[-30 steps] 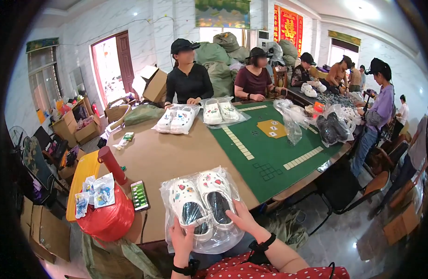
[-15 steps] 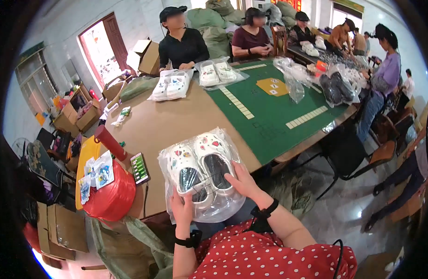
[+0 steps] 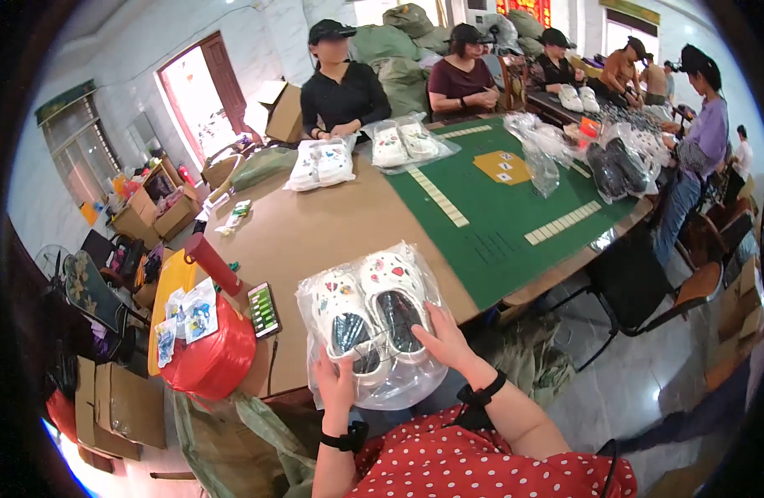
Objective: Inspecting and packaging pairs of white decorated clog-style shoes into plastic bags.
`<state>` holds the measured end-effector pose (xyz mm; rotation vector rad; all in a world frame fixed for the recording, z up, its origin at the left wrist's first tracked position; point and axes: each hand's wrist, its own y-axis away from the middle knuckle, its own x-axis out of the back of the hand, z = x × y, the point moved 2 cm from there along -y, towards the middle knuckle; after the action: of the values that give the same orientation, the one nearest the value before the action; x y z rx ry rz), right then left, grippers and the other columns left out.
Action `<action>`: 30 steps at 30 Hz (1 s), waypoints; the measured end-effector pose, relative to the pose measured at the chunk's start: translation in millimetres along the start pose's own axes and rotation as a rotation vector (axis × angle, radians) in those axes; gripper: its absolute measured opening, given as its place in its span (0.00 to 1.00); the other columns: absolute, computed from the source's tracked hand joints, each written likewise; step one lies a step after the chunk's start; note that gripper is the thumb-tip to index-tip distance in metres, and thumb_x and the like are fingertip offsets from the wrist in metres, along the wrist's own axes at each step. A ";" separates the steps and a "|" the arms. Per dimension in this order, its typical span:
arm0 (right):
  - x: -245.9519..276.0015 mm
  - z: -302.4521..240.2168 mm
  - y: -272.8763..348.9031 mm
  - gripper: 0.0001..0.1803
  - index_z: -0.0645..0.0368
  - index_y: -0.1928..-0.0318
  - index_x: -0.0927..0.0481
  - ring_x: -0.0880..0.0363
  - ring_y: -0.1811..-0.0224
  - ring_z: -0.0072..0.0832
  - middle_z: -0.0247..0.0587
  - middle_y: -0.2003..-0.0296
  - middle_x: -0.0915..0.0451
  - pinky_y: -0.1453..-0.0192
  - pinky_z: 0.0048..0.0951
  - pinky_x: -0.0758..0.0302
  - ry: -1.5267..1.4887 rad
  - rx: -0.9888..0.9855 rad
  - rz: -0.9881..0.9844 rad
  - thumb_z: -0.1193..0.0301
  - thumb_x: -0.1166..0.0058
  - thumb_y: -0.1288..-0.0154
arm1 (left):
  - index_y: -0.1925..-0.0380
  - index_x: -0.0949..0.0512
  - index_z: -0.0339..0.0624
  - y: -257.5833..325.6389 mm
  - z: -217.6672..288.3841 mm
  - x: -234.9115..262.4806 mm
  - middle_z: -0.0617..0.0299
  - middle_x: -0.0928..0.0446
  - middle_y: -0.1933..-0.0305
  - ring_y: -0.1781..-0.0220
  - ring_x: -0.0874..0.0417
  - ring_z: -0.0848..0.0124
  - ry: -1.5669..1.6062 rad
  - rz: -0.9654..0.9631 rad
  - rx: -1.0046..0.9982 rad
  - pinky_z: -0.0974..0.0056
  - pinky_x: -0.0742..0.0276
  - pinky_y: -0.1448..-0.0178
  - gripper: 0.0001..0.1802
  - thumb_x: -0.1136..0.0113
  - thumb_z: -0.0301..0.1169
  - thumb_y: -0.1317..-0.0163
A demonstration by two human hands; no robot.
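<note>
Between my two hands is a pair of white clogs (image 3: 369, 311) in a clear plastic bag, held at the near edge of the brown table (image 3: 257, 220). Small coloured charms dot the toe parts, and the dark insoles face up toward me. My left hand (image 3: 335, 383) grips the bag's lower left side, thumb on top. At the right side my right hand (image 3: 445, 335) holds on too, its thumb lying over the clog opening. The fingers under the bag are hidden. A phone (image 3: 264, 310) with a lit screen lies to the left of the bag.
A red roll of plastic twine (image 3: 209, 353) carries small blue-patterned packets; a red cylinder (image 3: 213, 264) stands behind it. Bagged white clogs (image 3: 319, 163) lie across the table by a co-worker in black (image 3: 343, 95). Bagged dark shoes (image 3: 618, 168) lie right, near a black chair (image 3: 627, 282).
The whole view has shifted, so the table and people appear a little lower and farther right. Both hands keep their hold on the bagged clogs.
</note>
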<state>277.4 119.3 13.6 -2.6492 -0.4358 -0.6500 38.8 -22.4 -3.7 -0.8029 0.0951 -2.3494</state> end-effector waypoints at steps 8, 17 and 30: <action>-2.7 6.2 -1.5 0.41 0.73 0.31 0.38 0.37 0.29 0.52 0.63 0.35 0.32 0.25 0.42 0.41 -0.028 -0.020 -0.039 0.54 0.44 0.32 | 0.30 0.39 0.29 -0.1 8.4 0.3 0.40 0.25 0.44 0.41 0.30 0.51 0.047 0.010 0.014 0.54 0.32 0.36 0.42 0.37 0.44 0.38; -3.1 6.0 1.8 0.41 0.74 0.31 0.38 0.36 0.31 0.52 0.63 0.36 0.32 0.26 0.43 0.41 -0.025 -0.015 -0.056 0.54 0.44 0.32 | 0.29 0.38 0.36 4.9 9.1 3.0 0.43 0.26 0.43 0.42 0.30 0.53 0.042 -0.017 0.019 0.55 0.31 0.37 0.43 0.35 0.45 0.39; -1.4 12.4 -13.0 0.44 0.75 0.30 0.42 0.41 0.27 0.55 0.68 0.33 0.37 0.24 0.44 0.44 -0.019 -0.004 -0.168 0.50 0.47 0.30 | 0.30 0.36 0.34 1.0 10.5 0.8 0.44 0.23 0.44 0.44 0.28 0.52 0.034 0.041 0.008 0.53 0.30 0.38 0.42 0.36 0.45 0.38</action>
<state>275.9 135.7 6.4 -2.6441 -0.6692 -0.6772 44.9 -22.3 4.9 -0.7501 0.1153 -2.3240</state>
